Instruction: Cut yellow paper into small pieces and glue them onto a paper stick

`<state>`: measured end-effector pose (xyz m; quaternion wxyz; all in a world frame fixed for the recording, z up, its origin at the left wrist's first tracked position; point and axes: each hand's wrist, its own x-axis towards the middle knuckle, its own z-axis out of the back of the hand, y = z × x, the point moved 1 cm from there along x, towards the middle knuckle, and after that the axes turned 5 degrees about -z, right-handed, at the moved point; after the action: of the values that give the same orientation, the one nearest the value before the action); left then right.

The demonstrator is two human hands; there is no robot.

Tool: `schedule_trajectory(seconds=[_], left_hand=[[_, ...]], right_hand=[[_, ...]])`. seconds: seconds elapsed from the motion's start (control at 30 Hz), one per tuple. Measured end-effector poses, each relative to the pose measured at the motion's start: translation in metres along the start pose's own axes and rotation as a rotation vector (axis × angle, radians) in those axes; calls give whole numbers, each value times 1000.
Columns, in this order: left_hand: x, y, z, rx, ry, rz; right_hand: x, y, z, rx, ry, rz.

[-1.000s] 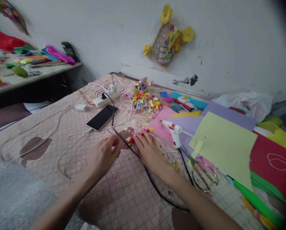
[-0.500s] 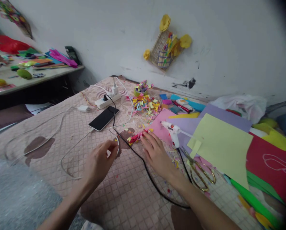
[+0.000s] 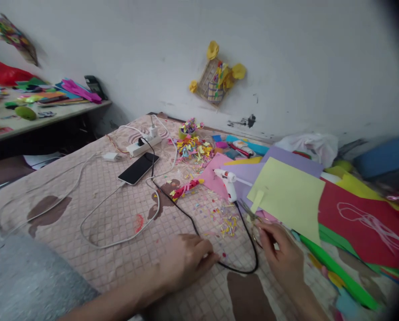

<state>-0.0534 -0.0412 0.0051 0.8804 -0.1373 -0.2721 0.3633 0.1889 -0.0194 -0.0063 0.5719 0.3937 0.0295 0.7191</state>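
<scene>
My right hand (image 3: 283, 252) has its thumb and fingers closed on the handles of a pair of scissors (image 3: 249, 212), whose blades point away toward a pale yellow paper sheet (image 3: 288, 191). My left hand (image 3: 191, 258) is low over the tablecloth with its fingers curled together, close beside a black cord (image 3: 233, 269). Whether anything is between those fingertips I cannot make out. Beyond the hands, a white hot glue gun (image 3: 229, 182) rests on pink and purple paper. Left of it lies a small pink roll with yellow bits (image 3: 186, 189).
A phone (image 3: 139, 168) with a white cable lies left, before a power strip (image 3: 144, 146). Colourful paper scraps (image 3: 194, 149) are heaped by a small filled tub (image 3: 188, 129). Red paper (image 3: 340, 209) and a green strip (image 3: 340, 272) lie right. A wall stands behind the table.
My right hand has left the pink roll and come right and nearer, onto the scissors handles. My left hand has moved right and nearer, away from the white cable. The view has shifted right.
</scene>
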Motion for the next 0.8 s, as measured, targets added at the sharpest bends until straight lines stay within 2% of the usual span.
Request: schedule_trajectory(seconds=[0.17,0.3,0.43,0.63,0.73,0.8], left_hand=[[40,-12,-17,57,82,-268],[58,-17,-37,27,59,-380],[51,-22,-50,-44,36,-443],[33,-34,-51,-93,37,-570],[33,-35,-53,-103,44,-562],[36,-31,-53,-139,66,-502]], right_hand=[[-2,-20,12,-14,-153,-297],[1,-25,20,-12,-216,-349],[3,-29,28,-19,-269,-327],[6,-46,37,-37,-340,-357],[6,-50,39,-6,-365,-363],[5,-49,40,7,-353,-360]])
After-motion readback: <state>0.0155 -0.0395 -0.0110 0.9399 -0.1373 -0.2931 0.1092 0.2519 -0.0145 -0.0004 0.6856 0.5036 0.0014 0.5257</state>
